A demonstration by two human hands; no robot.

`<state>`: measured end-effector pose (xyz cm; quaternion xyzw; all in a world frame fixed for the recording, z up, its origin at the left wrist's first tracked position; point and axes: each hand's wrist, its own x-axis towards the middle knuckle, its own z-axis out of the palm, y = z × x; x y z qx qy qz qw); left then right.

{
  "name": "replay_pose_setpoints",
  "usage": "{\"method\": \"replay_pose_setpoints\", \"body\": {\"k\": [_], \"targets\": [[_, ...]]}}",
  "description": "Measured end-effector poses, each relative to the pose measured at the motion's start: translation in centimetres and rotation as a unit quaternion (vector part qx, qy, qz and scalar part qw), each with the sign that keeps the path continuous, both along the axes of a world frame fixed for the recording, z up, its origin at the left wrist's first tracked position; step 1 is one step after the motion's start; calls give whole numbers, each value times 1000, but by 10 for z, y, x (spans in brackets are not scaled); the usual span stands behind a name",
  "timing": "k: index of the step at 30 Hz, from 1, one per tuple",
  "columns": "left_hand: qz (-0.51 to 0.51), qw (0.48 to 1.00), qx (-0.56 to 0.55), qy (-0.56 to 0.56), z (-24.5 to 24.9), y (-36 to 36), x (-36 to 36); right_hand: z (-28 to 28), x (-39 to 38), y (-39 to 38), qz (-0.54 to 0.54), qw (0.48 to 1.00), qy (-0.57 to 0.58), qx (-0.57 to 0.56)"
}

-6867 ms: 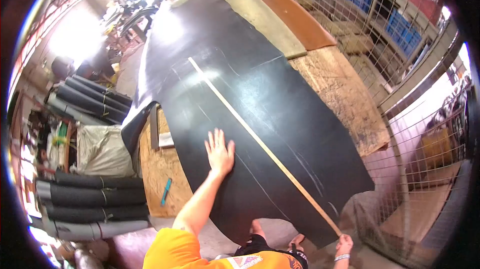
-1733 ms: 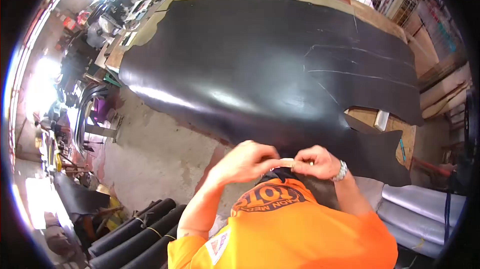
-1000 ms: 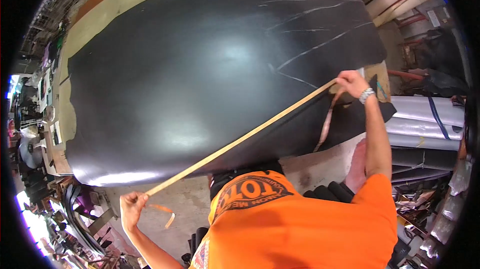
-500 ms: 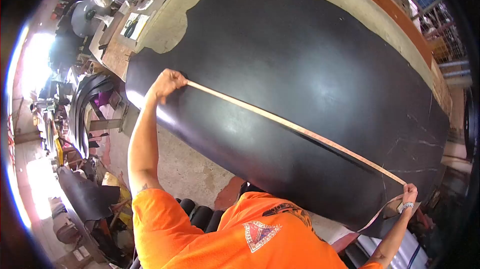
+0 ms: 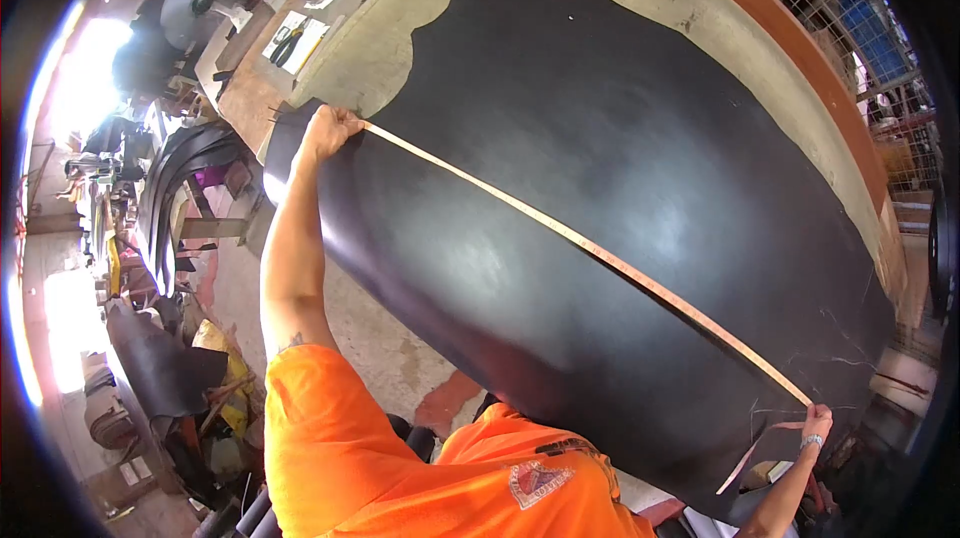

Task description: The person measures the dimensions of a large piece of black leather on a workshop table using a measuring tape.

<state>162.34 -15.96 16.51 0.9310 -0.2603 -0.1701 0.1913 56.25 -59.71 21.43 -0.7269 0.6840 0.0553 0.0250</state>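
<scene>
A large black leather hide (image 5: 620, 158) lies over the table, its near edge drooping toward my body. Across it runs a pale measuring tape (image 5: 560, 228), stretched straight between my two hands. My left hand (image 5: 333, 130) pinches one end of the tape near the hide's left side. At the lower right, my right hand (image 5: 817, 422) is closed on the tape close to the hide's right edge, a watch at the wrist. From the right hand a loose tail of tape hangs down over the leather. Thin light marks show on the hide near that hand.
Pliers (image 5: 287, 44) lie on white paper at the table's far left. A wire cage (image 5: 875, 48) stands beyond an orange-brown beam (image 5: 790, 33). Black strips (image 5: 185, 188) hang over a wooden stand to the left. Dark leather pieces (image 5: 165, 363) are piled lower left.
My left hand has shifted slightly up with its tape end. My right hand has moved down a little, and the tape stays taut. The camera view has tilted somewhat.
</scene>
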Motion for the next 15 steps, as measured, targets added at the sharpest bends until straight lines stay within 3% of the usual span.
{"method": "replay_pose_setpoints", "body": {"k": [4,9,11,15], "targets": [[66,998,23,-10,-5,14,6,-10,12,-2,-14,1000,-10,-19],[154,974,-91,-137,-29,23,-10,-24,16,-7,18,999,8,31],[164,963,-113,-182,-29,18,-30,-39,2,-6,-57,992,-106,43],[130,957,8,-260,-30,11,-55,-36,4,4,-107,962,-232,99]]}}
